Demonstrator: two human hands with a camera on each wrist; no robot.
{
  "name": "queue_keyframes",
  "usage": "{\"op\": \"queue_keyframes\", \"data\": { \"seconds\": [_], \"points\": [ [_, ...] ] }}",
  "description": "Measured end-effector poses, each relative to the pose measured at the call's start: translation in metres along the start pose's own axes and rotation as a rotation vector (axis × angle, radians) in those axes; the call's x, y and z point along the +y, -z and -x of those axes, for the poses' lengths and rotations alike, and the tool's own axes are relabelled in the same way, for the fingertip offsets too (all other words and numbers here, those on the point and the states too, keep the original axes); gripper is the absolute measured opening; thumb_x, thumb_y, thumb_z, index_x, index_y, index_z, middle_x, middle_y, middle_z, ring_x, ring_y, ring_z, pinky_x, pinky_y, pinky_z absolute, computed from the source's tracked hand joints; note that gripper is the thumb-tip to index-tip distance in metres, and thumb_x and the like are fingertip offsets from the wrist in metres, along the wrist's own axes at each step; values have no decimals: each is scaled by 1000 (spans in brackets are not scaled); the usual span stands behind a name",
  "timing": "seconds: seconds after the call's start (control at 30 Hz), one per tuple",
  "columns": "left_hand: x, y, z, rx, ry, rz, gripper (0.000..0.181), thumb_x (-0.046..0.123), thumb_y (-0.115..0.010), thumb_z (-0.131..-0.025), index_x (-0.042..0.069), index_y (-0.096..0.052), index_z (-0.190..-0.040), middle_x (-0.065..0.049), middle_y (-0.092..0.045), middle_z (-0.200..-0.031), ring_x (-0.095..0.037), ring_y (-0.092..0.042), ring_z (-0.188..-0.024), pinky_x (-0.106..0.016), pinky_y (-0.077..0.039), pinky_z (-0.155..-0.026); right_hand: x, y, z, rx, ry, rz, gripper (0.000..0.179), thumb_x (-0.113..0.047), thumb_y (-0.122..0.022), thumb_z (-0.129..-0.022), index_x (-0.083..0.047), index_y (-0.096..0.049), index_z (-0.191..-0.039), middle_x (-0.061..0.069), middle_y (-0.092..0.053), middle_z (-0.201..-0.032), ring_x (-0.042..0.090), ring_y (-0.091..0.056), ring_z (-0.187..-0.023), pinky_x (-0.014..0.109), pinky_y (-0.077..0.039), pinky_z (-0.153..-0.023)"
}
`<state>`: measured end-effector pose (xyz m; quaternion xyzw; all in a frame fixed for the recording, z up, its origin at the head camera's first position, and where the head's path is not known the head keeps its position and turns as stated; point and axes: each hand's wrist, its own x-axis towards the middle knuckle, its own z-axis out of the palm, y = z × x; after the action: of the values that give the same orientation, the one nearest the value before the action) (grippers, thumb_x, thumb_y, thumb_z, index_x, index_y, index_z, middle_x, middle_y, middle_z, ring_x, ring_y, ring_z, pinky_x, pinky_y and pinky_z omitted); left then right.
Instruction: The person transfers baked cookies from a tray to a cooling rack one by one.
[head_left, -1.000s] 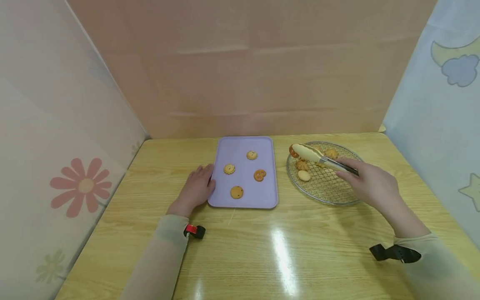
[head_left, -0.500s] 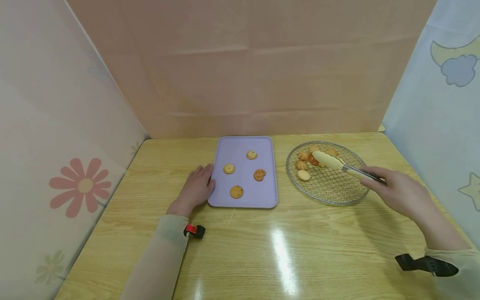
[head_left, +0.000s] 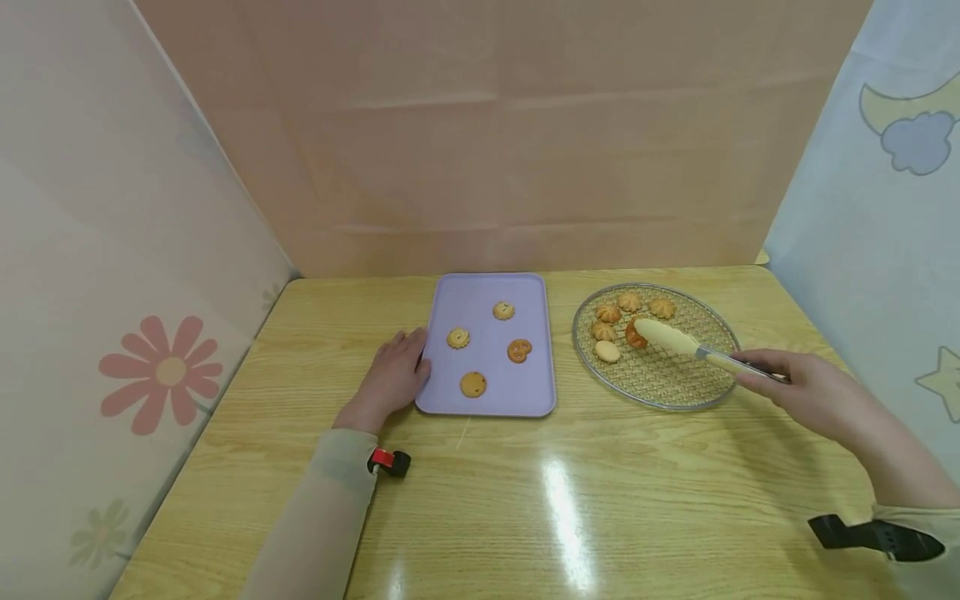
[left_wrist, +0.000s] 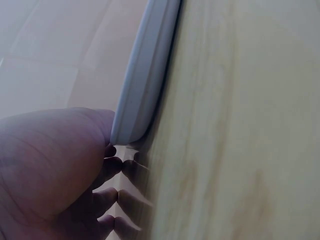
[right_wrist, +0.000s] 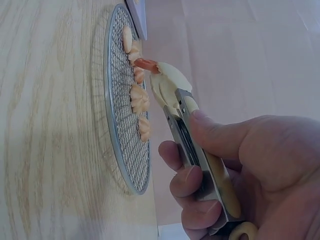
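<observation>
My right hand (head_left: pixel 817 396) grips a pair of tongs (head_left: pixel 670 337) with cream-coloured tips and metal handles. A glossy reddish-brown cookie (right_wrist: pixel 146 64) is pinched at their tips, over the left part of a round wire cooling rack (head_left: pixel 660 392). On the rack's mesh lie several swirl-shaped cookies (head_left: pixel 662 308) and a smooth pale oval cookie (head_left: pixel 607 352). My left hand (head_left: pixel 388 373) rests on the table beside a lilac tray (head_left: pixel 487 287), its thumb against the tray's left edge. In the left wrist view the fingertips (left_wrist: pixel 118 164) touch the tabletop.
Spread apart on the tray are two ridged round cookies (head_left: pixel 458 337), a pretzel cookie (head_left: pixel 519 351) and a flat round cookie (head_left: pixel 473 384). A pinkish backdrop (head_left: pixel 495 167) stands behind the wooden table (head_left: pixel 465 517), and patterned panels flank it.
My right hand has drawn back to the right and towards me, carrying the tongs and the reddish-brown cookie from the rack's left edge further over its mesh. The left hand stays put.
</observation>
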<state>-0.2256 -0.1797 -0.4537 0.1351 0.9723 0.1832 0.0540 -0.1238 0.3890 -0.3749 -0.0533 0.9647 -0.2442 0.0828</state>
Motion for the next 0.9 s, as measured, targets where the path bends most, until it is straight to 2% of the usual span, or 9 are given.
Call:
{"op": "queue_keyframes", "data": {
  "seconds": [0.1,0.17,0.27,0.33,0.37,0.4,0.47,0.63,0.9],
  "points": [
    [0,0,0,-2,-2,-6,63,23,-50,-116,-4,-33,-170,-21,-37,-175,-46,-23,-165,-59,-15,-135,2,-1,0,-24,2,-30,59,-36,-56,-117,6,-53,-158,46,-49,-152,67,-55,-129,69,-55,-88],
    [0,0,0,-3,-1,-8,63,23,-50,-116,-4,-33,-171,-21,-37,-175,-46,-23,-165,-59,-15,-135,4,-2,0,-37,-2,-40,59,-35,-56,-118,7,-52,-159,46,-49,-153,63,-60,-123,62,-58,-86],
    [0,0,0,-3,0,-9,63,23,-50,-116,-3,-33,-171,-21,-37,-175,-46,-23,-165,-59,-15,-135,5,-4,-1,-52,-18,-73,59,-34,-56,-118,7,-51,-160,38,-63,-135,37,-65,-98,41,-55,-73],
    [1,0,0,-5,1,-7,63,23,-50,-116,-3,-33,-171,-21,-36,-176,-46,-23,-165,-59,-15,-135,6,-6,-1,-64,-30,-101,60,-34,-56,-118,8,-50,-160,24,-67,-119,21,-55,-85,32,-45,-64],
    [1,0,0,-5,1,-6,63,23,-50,-116,-3,-33,-171,-21,-36,-175,-46,-23,-165,-60,-15,-135,7,-7,-1,-72,-36,-117,60,-34,-56,-118,8,-49,-161,17,-65,-110,19,-51,-80,31,-42,-61],
    [1,1,0,-5,1,-6,63,23,-50,-116,-4,-33,-171,-21,-36,-175,-46,-23,-165,-60,-16,-135,7,-7,-1,-79,-42,-133,61,-35,-56,-118,7,-48,-161,11,-62,-104,19,-48,-76,32,-41,-59],
    [1,1,0,-5,1,-6,63,23,-49,-116,-4,-33,-171,-21,-36,-175,-46,-23,-165,-60,-16,-135,8,-8,0,-90,-45,-147,61,-35,-56,-118,7,-48,-162,8,-58,-96,20,-49,-75,32,-41,-59],
    [1,1,1,-7,3,-7,63,24,-49,-116,-4,-33,-171,-21,-36,-175,-46,-23,-165,-60,-15,-135,9,-9,0,-92,-44,-149,62,-36,-56,-118,6,-48,-162,7,-57,-95,21,-50,-77,32,-41,-61],
    [1,2,1,-7,1,-2,63,23,-49,-116,-4,-34,-171,-21,-36,-175,-46,-22,-165,-60,-15,-135,10,-8,2,-92,-61,-156,64,-36,-57,-117,8,-46,-163,6,-56,-88,19,-46,-69,34,-37,-55]
  ]
}}
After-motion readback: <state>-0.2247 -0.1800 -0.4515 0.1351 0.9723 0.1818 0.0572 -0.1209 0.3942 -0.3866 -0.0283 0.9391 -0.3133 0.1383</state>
